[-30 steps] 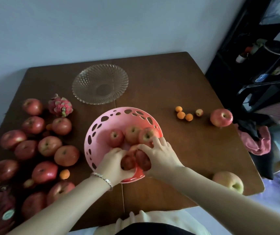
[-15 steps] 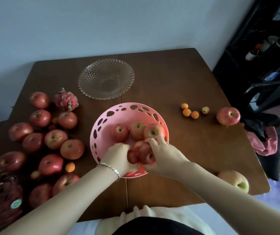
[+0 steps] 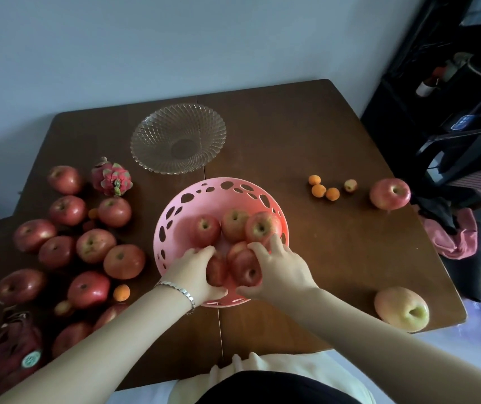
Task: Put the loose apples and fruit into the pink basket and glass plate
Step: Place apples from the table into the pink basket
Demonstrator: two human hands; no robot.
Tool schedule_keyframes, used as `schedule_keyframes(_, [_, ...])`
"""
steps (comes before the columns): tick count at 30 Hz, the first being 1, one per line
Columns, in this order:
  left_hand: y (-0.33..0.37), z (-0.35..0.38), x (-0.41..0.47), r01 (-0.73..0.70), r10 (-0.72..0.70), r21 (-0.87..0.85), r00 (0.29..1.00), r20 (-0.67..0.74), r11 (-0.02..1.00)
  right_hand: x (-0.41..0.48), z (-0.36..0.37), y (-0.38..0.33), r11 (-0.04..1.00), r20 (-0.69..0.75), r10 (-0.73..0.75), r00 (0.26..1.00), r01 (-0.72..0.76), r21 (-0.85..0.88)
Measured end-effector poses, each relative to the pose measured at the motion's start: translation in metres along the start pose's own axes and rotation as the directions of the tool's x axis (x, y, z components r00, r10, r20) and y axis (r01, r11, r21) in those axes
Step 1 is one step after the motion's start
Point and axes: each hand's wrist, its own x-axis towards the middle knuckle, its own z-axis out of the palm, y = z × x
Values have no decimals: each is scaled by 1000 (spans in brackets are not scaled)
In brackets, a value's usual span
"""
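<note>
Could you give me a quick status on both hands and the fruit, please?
Left hand grips an apple inside the pink basket; right hand grips a second apple beside it. Glass plate holds nothing. Loose apples on the left; nothing blocking.

Brown wooden table (image 3: pixel 320 135) stood against a pale blue-grey wall (image 3: pixel 175 39); a seam (image 3: pixel 219 330) ran down its middle. Black shelving (image 3: pixel 437 97) stood to the right, holding small items too dim to identify. Crumpled pink cloth (image 3: pixel 460 237) lay beside the table's right edge.
</note>
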Motion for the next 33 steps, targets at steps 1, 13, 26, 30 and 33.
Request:
schedule_keyframes(1, [0,0,0,-1,0,20,1000,16,1000,0,4,-5,1000,-35,-9,999,8,-29])
schedule_keyframes(13, [24,13,-5,-2,-15,142,993,118,990,-16,-42,36,980,29,106,994,-109,168])
schedule_keyframes(26, [50,-7,1,-41,27,182,997,77,982,-42,15,162,730,342,680,649,-554,-400])
schedule_keyframes(30, [46,-8,5,-42,31,115,996,88,992,-30,-33,132,862,250,503,827,-500,-78])
schedule_keyframes(33, [44,-8,7,-44,38,53,993,111,998,-10,-75,97,871,29,385,922,-374,319])
